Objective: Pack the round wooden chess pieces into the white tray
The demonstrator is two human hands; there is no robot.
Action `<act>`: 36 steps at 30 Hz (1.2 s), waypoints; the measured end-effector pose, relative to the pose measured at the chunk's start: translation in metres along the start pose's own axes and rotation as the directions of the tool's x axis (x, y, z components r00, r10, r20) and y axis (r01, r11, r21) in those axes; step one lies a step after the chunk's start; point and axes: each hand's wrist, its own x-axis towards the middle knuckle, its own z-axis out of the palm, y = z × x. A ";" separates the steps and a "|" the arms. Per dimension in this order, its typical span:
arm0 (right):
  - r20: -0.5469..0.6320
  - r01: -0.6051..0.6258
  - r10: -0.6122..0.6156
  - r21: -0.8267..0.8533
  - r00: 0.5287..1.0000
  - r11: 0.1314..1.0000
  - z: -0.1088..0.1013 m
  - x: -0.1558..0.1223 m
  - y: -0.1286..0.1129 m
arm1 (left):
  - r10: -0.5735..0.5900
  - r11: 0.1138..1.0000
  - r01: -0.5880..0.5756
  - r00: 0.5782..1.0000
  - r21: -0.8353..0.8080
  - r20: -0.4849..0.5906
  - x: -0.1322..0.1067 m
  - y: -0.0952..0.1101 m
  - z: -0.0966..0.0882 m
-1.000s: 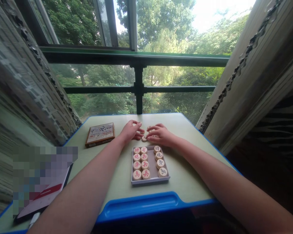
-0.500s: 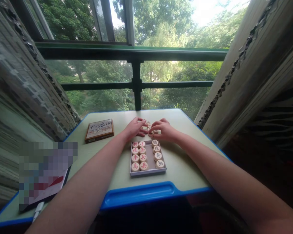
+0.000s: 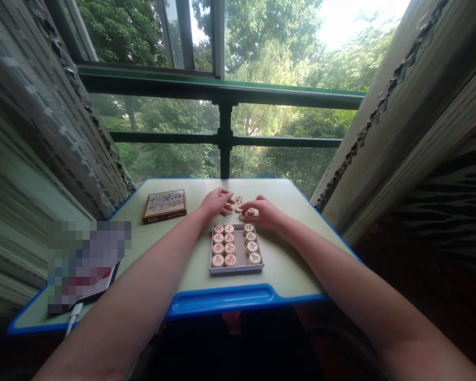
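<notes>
An open tray [image 3: 241,269] of round wooden Chinese chess pieces lies on the table. Two columns of red-marked pieces [image 3: 229,248] fill its left side, and one column of dark-marked pieces [image 3: 252,247] stands along the right, with a bare strip between. Beyond the tray is a small group of loose pieces [image 3: 238,208]. My left hand [image 3: 218,203] rests at their left with fingers apart, partly covering a piece. From the right, my right hand [image 3: 262,210] curls its thumb and fingers around a Chinese chess piece [image 3: 250,211]; the exact fingertip contact is partly hidden.
A decorated box lid [image 3: 165,205] lies at the back left of the table [image 3: 198,270]. At the left edge is a blurred flat item [image 3: 91,270] with a white cable [image 3: 74,316]. Curtains flank the window, and a green railing [image 3: 222,87] crosses it.
My left hand has drawn slightly left, away from the loose pieces, showing more of them. My right hand stays by the pieces. The view has shifted slightly; the tray's contents look the same.
</notes>
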 end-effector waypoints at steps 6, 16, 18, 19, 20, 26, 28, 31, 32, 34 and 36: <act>0.099 -0.138 0.119 0.209 0.988 0.968 -0.013 -0.006 -0.018 | 0.062 0.998 -0.062 0.998 0.008 -0.033 0.002 -0.002 -0.005; 0.219 -0.133 0.084 0.218 0.972 0.967 -0.009 -0.008 -0.041 | 0.066 0.997 -0.067 0.997 -0.034 -0.044 0.005 -0.003 -0.010; 0.217 -0.121 0.076 0.201 0.973 0.972 -0.009 -0.007 -0.043 | 0.065 0.996 -0.068 0.996 -0.053 -0.053 0.004 0.000 -0.012; 0.218 -0.117 0.074 0.191 0.973 0.975 -0.010 -0.007 -0.044 | 0.067 0.996 -0.070 0.996 -0.059 -0.056 0.003 0.001 -0.013; 0.223 -0.116 0.074 0.179 0.972 0.977 -0.010 -0.007 -0.045 | 0.067 0.996 -0.070 0.996 -0.062 -0.061 0.003 0.002 -0.014; 0.268 -0.089 0.052 0.127 0.962 0.988 -0.012 -0.008 -0.048 | 0.051 0.997 -0.055 0.995 -0.046 -0.085 0.004 0.000 -0.015; 0.260 -0.084 0.050 0.121 0.964 0.989 -0.012 -0.007 -0.048 | 0.053 0.998 -0.057 0.995 -0.041 -0.087 0.005 -0.001 -0.015; 0.266 -0.081 0.049 0.109 0.963 0.991 -0.012 -0.006 -0.049 | 0.072 0.997 -0.075 0.994 -0.035 -0.085 0.006 -0.002 -0.015; 0.270 -0.071 0.041 0.105 0.962 0.992 -0.013 -0.006 -0.049 | 0.083 0.996 -0.086 0.993 -0.037 -0.082 0.006 -0.002 -0.014; 0.267 -0.035 0.009 0.095 0.964 0.995 -0.015 -0.005 -0.050 | 0.113 0.992 -0.116 0.991 -0.041 -0.068 0.005 -0.001 -0.013; 0.252 0.018 -0.038 0.082 0.967 0.996 -0.018 -0.006 -0.050 | 0.140 0.989 -0.143 0.989 -0.045 -0.051 0.003 0.000 -0.011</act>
